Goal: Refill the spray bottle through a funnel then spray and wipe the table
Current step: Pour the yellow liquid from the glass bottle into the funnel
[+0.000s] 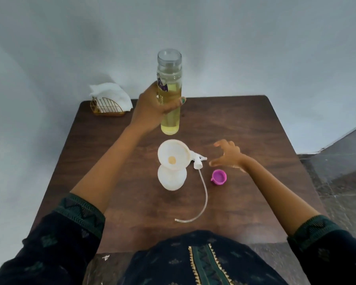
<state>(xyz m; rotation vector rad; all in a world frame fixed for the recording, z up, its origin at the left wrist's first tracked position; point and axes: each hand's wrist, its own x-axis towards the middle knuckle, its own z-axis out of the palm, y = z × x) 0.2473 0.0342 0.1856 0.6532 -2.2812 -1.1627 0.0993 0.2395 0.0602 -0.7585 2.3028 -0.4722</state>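
Head view: left hand point(152, 108) fingers grip the refill bottle point(170, 93); right hand point(228, 155) fingers spread, empty.

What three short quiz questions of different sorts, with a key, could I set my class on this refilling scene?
1. True or false: the white plastic funnel sits in the neck of the white spray bottle.
2. Which hand grips the clear glass bottle of yellow liquid? A) left hand B) right hand C) both
3. Fill in: the purple plastic cap lies on the dark wooden ______.

Key
1. True.
2. A; the right hand hovers open above the table, near the white spray head with its tube.
3. table.
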